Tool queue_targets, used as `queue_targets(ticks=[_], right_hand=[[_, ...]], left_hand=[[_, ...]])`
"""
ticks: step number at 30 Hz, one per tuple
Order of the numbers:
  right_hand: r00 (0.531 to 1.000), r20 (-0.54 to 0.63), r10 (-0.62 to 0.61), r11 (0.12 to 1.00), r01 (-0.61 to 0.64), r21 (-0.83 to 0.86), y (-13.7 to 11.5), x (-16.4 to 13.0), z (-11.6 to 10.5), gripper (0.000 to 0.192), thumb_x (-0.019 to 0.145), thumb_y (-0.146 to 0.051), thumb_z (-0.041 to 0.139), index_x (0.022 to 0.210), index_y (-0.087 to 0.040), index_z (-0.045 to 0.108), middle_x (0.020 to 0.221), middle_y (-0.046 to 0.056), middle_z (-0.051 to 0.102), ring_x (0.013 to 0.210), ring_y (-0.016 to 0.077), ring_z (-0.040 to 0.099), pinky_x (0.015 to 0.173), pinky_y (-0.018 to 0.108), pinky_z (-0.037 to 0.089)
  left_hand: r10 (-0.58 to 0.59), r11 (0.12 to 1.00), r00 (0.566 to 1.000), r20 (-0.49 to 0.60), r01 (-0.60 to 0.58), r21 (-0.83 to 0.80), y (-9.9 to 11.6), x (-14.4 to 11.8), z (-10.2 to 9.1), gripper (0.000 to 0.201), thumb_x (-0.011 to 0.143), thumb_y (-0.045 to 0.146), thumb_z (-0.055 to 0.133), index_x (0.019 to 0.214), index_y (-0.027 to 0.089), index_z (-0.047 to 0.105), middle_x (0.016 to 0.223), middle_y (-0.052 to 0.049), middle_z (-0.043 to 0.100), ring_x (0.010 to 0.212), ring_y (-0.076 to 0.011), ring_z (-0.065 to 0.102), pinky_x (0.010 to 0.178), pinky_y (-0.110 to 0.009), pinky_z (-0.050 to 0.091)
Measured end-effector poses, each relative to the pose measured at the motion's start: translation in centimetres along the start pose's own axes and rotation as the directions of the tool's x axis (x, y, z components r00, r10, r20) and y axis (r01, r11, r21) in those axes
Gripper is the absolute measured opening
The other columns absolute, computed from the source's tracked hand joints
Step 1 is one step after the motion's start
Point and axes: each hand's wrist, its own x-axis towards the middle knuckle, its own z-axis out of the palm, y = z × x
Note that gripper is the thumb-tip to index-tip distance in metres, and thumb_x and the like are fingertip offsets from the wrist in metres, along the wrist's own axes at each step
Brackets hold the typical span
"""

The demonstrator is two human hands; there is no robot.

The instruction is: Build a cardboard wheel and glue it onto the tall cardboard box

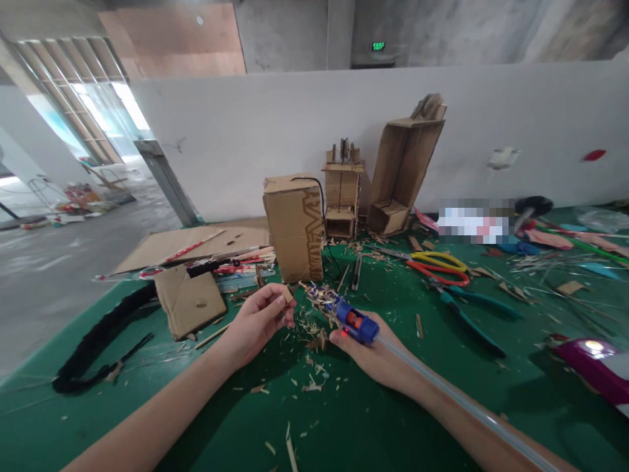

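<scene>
My left hand (258,321) pinches a small cardboard piece (286,294) between its fingertips, just above the green table (373,419). In my right hand (376,357) I grip a blue hot glue gun (351,319) with a red light; a clear glue stick (462,403) runs back along my forearm. The gun's nozzle, caked with scraps, points left at the cardboard piece and nearly touches it. Cardboard shavings lie under both hands.
A brown cardboard box (295,226) stands just behind my hands, with two cardboard models (343,193) (405,167) farther back by the white wall. Yellow-red scissors (432,265) and teal pliers (466,311) lie to the right. A black braided strap (101,337) and flat cardboard (189,301) are on the left.
</scene>
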Motion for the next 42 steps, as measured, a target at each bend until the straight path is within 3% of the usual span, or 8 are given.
queue_targets(ticks=[9,18,31,42], right_hand=[[0.999,0.042,0.015,1.0,-0.015,0.003,0.15,0.02,0.12,0.03,0.077,-0.038,0.062,0.063,-0.021,0.041,0.056,-0.007,0.036,0.051,0.0082,0.033,0.047,0.022,0.027],[0.998,0.054,-0.044,0.999,0.045,-0.009,0.08,-0.04,0.51,0.029,0.073,-0.037,0.066,0.064,-0.02,0.045,0.059,-0.006,0.038,0.055,0.0088,0.035,0.048,0.022,0.028],[0.995,0.074,-0.069,0.997,0.067,0.034,0.5,-0.07,0.22,0.023,0.082,-0.04,0.058,0.076,-0.018,0.054,0.068,-0.003,0.049,0.061,0.0099,0.041,0.055,0.022,0.033],[0.997,0.062,-0.05,0.998,0.047,0.046,0.21,-0.03,0.21,0.022,0.08,-0.036,0.061,0.072,-0.018,0.051,0.066,-0.004,0.048,0.06,0.0098,0.042,0.055,0.022,0.034]], left_hand=[[-0.001,1.0,1.0,-0.009,0.001,-0.007,-0.02,0.09,0.03,0.012,0.08,0.025,0.067,0.084,0.016,0.061,0.079,-0.002,0.058,0.064,-0.009,0.053,0.061,-0.022,0.046],[-0.001,1.0,1.0,0.007,0.001,0.016,0.06,-0.11,0.07,0.01,0.083,0.026,0.064,0.085,0.016,0.06,0.074,0.0,0.056,0.064,-0.0089,0.053,0.062,-0.022,0.045],[-0.038,0.998,0.999,0.025,0.039,-0.042,0.12,-0.2,-0.02,0.009,0.084,0.023,0.063,0.089,0.017,0.061,0.074,0.0,0.052,0.063,-0.0089,0.05,0.062,-0.024,0.044],[-0.041,0.998,0.999,0.009,0.042,-0.052,-0.01,-0.11,-0.17,0.01,0.083,0.022,0.063,0.09,0.016,0.063,0.072,0.0,0.049,0.063,-0.0088,0.047,0.062,-0.024,0.043]])
